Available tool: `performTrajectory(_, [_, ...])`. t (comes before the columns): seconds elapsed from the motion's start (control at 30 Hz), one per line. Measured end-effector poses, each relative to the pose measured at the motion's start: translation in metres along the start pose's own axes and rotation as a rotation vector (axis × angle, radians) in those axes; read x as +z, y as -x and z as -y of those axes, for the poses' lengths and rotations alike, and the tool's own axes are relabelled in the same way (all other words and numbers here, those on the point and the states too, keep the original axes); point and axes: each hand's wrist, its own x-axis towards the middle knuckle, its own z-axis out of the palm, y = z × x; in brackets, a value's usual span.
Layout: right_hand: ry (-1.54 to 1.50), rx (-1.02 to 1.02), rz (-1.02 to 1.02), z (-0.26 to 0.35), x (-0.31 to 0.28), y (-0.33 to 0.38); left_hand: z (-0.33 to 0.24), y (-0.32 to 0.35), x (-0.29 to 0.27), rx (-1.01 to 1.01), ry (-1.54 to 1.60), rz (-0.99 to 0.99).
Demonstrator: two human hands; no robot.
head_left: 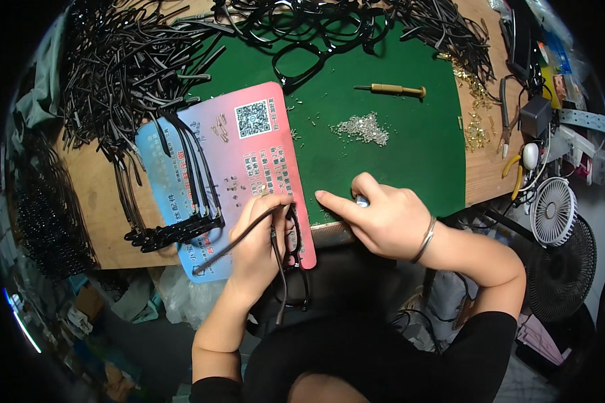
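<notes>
My left hand point(259, 238) is closed round a pair of dark-framed eyeglasses point(296, 248) at the near edge of the table. Their thin dark temples stick out past my fingers, and part of the frame is hidden by the hand. To the right, my right hand point(390, 218) rests low over the green mat point(417, 168), its index finger stretched down to the surface. The other fingers curl round something with a shiny rounded end point(361, 200); the rest of it is hidden. Small silvery screws point(366, 129) lie heaped on the mat, farther off.
A pink-and-blue printed sheet point(242, 168) carries a row of glasses point(198, 174) and loose metal bits. Black temples point(128, 60) pile at far left, black frames point(299, 60) at the back. A brass-handled screwdriver point(396, 88), pliers point(505, 121) and a white fan point(553, 211) lie rightward.
</notes>
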Motion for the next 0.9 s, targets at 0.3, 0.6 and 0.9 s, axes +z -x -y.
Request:
performTrajectory(0.3, [-0.325,-0.036,0.103,0.006,0.006,-0.016,-0.008,-0.015,-0.014,-0.206,0.082,0.168])
performTrajectory(0.6, [-0.152,-0.155,0.027,0.005,0.005,-0.022,-0.006,-0.011,-0.007,-0.14,-0.019,0.113])
performTrajectory(0.9, [-0.075,-0.267,0.088,-0.008,0.002,-0.036,-0.004,-0.009,-0.001,-0.048,-0.103,0.016])
